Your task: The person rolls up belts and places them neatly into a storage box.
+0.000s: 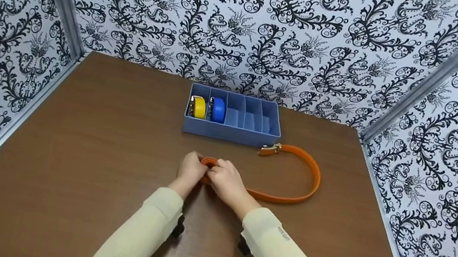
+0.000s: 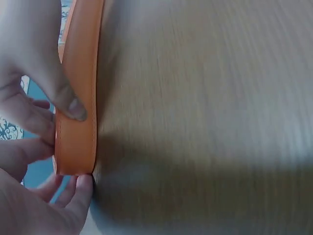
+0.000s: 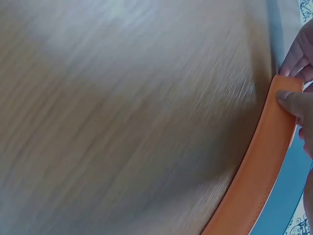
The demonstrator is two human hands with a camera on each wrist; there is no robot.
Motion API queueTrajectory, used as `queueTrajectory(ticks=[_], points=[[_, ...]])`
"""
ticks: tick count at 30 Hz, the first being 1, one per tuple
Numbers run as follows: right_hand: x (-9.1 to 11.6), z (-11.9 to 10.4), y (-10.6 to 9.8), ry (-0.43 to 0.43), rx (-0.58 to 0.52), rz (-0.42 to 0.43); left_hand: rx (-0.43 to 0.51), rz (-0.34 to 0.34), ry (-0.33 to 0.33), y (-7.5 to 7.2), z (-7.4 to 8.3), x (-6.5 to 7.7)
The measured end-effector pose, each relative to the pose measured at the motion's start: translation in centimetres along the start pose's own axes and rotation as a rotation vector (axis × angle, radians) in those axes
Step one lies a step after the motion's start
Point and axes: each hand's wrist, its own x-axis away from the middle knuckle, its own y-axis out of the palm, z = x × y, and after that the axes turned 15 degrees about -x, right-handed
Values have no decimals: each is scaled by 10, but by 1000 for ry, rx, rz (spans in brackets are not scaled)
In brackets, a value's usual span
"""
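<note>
An orange belt (image 1: 315,179) stands on its edge on the table, partly wound into a small coil (image 1: 208,161) between the hands. From the coil its loose length curves right and back to the metal buckle (image 1: 275,147) near the box. My left hand (image 1: 191,170) holds the coil's left side, fingertips around it. On the right side, my right hand (image 1: 227,182) pinches the belt, its thumb (image 3: 288,98) flat against the outer face in the right wrist view. The hands hide part of the coil in the head view.
Behind the hands stands a blue-grey divided box (image 1: 228,134). A rolled yellow belt (image 1: 199,107) sits in its leftmost compartment, a rolled blue belt (image 1: 217,110) in the one beside it. Patterned walls (image 1: 246,21) enclose the brown table (image 1: 109,128) at the back and sides.
</note>
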Motion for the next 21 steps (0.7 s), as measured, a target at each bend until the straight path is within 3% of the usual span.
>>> queueTrajectory(ticks=[4,8,13,18,21], points=[[0,3,1,-19,4,-11,-35,27,40,2,0,1],[7,10,-3,-69,-1,-58,-46,-23,115,5,-1,0],[21,19,-14,-130,29,-190,-85,-61,194,5,-4,-2],[27,28,-31,-174,148,-356,-72,-56,264,1,-6,-5],[27,33,-32,-201,184,-376,-76,-59,295,-1,-7,-7]])
